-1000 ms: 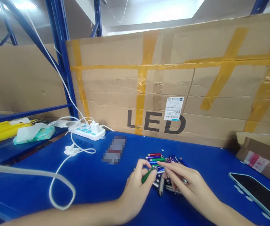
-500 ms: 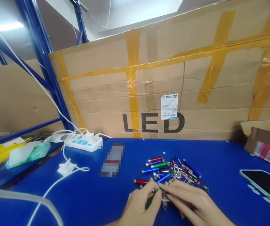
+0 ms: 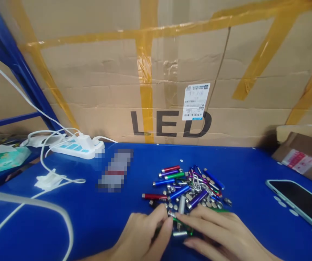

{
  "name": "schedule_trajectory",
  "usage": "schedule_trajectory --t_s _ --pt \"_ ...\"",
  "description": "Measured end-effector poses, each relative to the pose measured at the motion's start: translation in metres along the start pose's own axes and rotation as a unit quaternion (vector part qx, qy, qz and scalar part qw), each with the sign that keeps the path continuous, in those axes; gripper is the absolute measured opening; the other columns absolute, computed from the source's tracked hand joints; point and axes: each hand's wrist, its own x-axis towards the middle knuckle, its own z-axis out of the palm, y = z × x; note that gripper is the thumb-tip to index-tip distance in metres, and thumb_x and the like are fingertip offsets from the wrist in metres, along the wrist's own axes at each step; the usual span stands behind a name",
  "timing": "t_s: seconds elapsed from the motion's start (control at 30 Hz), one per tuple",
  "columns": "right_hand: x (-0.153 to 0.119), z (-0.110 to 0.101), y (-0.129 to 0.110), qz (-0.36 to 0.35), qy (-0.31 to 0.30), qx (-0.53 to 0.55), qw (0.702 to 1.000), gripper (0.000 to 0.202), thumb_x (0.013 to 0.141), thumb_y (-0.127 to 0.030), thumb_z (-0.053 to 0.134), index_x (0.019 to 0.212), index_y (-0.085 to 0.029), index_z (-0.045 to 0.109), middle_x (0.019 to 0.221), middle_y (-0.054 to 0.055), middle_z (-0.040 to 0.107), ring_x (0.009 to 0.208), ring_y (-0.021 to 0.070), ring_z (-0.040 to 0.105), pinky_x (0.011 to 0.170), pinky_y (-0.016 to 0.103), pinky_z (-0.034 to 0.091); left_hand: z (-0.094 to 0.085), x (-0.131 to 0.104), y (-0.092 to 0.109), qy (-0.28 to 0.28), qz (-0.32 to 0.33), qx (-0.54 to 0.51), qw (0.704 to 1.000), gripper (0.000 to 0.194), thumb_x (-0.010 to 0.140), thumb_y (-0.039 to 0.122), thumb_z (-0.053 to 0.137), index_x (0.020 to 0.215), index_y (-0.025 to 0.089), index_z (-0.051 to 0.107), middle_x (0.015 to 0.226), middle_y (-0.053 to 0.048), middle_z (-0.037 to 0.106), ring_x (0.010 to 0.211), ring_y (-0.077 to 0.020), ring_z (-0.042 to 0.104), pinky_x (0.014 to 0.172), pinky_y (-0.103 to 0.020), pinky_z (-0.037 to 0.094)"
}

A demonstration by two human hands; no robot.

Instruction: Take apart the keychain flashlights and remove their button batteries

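Grip of the left hand (image 3: 142,232) is pinched almost closed, seemingly around a small silver-and-green piece (image 3: 172,214). From the right, the piece appears to be touched by a fingertip of the right hand (image 3: 221,232), where whether anything is held cannot be told. It is placed between the hands, nearer the left; its long axis is mostly hidden by fingers. On its near side, a silver tube (image 3: 180,234) is laid crosswise. Beyond, a purple tube (image 3: 197,199) and a blue tube (image 3: 179,193) are slanted away rightward on the desk (image 3: 145,163), backed by cardboard (image 3: 104,94).
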Motion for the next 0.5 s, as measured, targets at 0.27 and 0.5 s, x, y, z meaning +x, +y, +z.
schedule_trajectory --t_s 0.27,0.5 --pt "-0.017 0.012 0.016 -0.003 -0.061 0.021 0.998 0.027 0.096 -0.025 0.042 0.113 -0.021 0.063 0.090 0.002 0.069 0.074 0.0113 0.067 0.062 0.018 0.055 -0.013 0.002 0.018 -0.035 -0.045 -0.051 0.997 0.029 0.095 0.034 0.028 0.069 0.022 0.033 0.052 0.007 0.035 0.042 -0.0101 0.034 0.044 -0.023 0.024" --pt "-0.014 0.015 0.015 -0.083 -0.043 -0.099 0.991 0.029 0.097 -0.020 0.037 0.111 -0.011 0.061 0.081 0.004 0.067 0.059 0.0108 0.063 0.050 0.022 0.050 -0.005 0.007 0.018 -0.029 -0.095 -0.044 0.994 0.028 0.094 0.032 0.030 0.069 0.021 0.037 0.054 0.006 0.037 0.047 -0.0104 0.031 0.047 -0.022 0.026"
